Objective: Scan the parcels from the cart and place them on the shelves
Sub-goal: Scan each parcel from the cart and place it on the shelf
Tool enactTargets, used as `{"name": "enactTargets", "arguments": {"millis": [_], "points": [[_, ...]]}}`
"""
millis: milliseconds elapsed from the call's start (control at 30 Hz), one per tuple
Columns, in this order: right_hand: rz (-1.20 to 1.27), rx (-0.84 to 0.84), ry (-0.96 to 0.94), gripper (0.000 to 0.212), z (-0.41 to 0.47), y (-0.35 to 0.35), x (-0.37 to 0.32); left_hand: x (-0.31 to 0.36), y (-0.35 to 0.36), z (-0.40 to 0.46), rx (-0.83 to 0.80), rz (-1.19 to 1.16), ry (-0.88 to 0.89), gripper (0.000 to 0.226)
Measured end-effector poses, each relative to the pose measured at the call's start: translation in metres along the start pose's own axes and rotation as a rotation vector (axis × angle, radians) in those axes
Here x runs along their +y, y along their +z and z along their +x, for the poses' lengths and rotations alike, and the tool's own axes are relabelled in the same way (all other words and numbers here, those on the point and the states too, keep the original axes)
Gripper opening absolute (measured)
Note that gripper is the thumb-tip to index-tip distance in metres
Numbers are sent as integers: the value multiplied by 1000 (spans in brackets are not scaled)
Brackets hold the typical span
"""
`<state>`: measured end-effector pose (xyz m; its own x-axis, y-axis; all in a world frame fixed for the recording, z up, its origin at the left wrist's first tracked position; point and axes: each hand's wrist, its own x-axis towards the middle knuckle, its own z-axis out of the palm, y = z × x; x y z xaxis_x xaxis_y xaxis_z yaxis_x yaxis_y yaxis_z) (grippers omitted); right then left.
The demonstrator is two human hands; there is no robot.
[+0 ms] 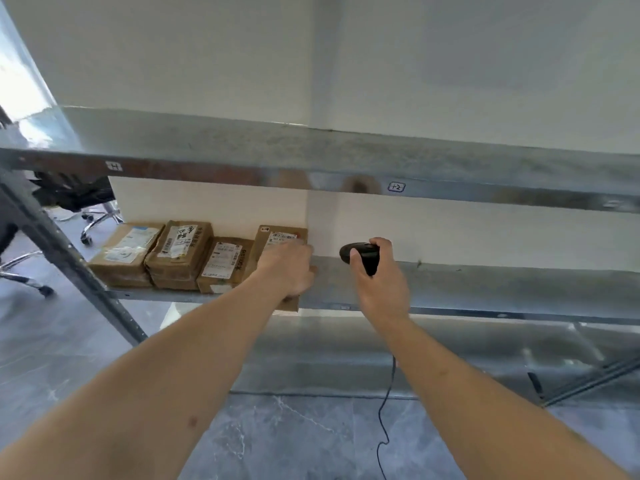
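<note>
Four brown parcels sit in a row on the middle shelf (485, 285) of a grey metal rack. One of them, the newest parcel (277, 237), lies under the left hand (289, 270), which rests flat on top of it with the fingers spread forward. I cannot tell if those fingers are curled around its edge or just pressing down. Its near corner sticks out a little past the front of the shelf, below the wrist. Just to the left of that hand is the small parcel (227, 263) with a white label, touching the held one. Further left is the tall parcel (181, 252) with black writing on it, and past that the end parcel (126, 252) by the slanted rack leg (69, 261). To the right of the left hand, close but not touching, the right hand (379, 282) is wrapped tight around a black scanner (360, 253). Its head points toward the parcel under the other hand. A thin black cable (384, 427) hangs down from that grip toward the grey floor (311, 445). Above both hands runs the top shelf (346, 157), with a little tag (396, 187) on its front edge.
</note>
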<state>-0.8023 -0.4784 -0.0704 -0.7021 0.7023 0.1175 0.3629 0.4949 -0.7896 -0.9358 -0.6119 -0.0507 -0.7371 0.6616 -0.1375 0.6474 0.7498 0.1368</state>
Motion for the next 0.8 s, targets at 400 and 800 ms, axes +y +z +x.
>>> {"name": "enactTargets", "arguments": {"millis": [400, 800], "points": [[21, 357, 112, 39, -130, -90, -6, 84, -32, -72, 83, 89, 384, 52], [-15, 702, 219, 34, -246, -258, 45, 283, -43, -161, 145, 61, 754, 52]]}}
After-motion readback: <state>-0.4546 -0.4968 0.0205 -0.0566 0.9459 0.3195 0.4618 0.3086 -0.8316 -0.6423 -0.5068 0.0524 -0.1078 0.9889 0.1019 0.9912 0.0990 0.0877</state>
